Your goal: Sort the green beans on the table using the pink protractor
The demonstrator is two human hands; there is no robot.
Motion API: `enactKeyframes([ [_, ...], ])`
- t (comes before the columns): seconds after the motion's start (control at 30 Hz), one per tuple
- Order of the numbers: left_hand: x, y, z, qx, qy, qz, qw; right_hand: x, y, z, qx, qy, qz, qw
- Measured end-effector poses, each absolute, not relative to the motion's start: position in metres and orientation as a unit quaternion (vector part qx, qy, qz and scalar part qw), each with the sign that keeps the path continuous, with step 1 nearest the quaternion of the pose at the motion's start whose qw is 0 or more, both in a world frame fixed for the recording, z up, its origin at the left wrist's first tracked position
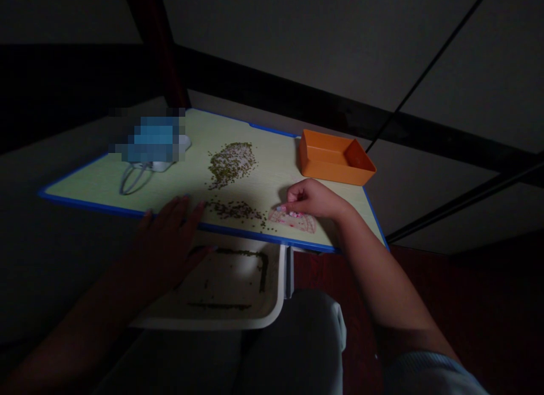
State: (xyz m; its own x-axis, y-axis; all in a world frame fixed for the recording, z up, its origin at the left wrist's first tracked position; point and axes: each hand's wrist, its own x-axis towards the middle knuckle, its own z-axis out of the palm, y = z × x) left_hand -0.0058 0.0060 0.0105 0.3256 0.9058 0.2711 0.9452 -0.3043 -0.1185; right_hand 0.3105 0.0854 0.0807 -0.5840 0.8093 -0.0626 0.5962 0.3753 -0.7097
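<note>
Has the left hand (172,236) open, fingers spread over the near edge of the board (170,182), beside the seeds (236,209); has the right hand (310,198) curled closed, apparently pinching the protractor (300,222) on the board.

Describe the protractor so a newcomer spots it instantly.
Find the pale, blue-edged tabletop, with an orange box at far right. Nearer the wearer, at the right hand, is the protractor. Its half-round, see-through body with pinkish-red markings sets it apart from the loose grains to its left.
</note>
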Motion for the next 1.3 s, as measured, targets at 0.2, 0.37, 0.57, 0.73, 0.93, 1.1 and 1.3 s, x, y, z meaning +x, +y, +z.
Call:
enactKeyframes([
  [0.2, -0.008, 0.007, 0.008, -0.806, -0.57, -0.08, 0.139, 0.311, 0.085, 0.081, -0.433, -0.806, 0.372, 0.153],
  [0.37, -0.008, 0.006, 0.005, -0.805, -0.569, -0.086, 0.146, 0.309, 0.084, 0.081, -0.433, -0.807, 0.372, 0.151],
  [0.57, -0.008, 0.006, 0.007, -0.805, -0.57, -0.083, 0.143, 0.309, 0.087, 0.079, -0.466, -0.804, 0.331, 0.166],
  [0.73, -0.007, 0.006, 0.008, -0.803, -0.576, -0.078, 0.132, 0.305, 0.088, 0.078, -0.505, -0.796, 0.282, 0.178],
  [0.93, -0.007, 0.006, 0.007, -0.803, -0.579, -0.077, 0.122, 0.297, 0.088, 0.078, -0.537, -0.793, 0.215, 0.19],
  [1.1, -0.005, 0.005, 0.012, -0.801, -0.581, -0.07, 0.124, 0.292, 0.089, 0.077, -0.543, -0.796, 0.188, 0.192],
  [1.3, -0.007, 0.005, 0.01, -0.804, -0.577, -0.073, 0.126, 0.287, 0.09, 0.074, -0.507, -0.816, 0.186, 0.208],
])
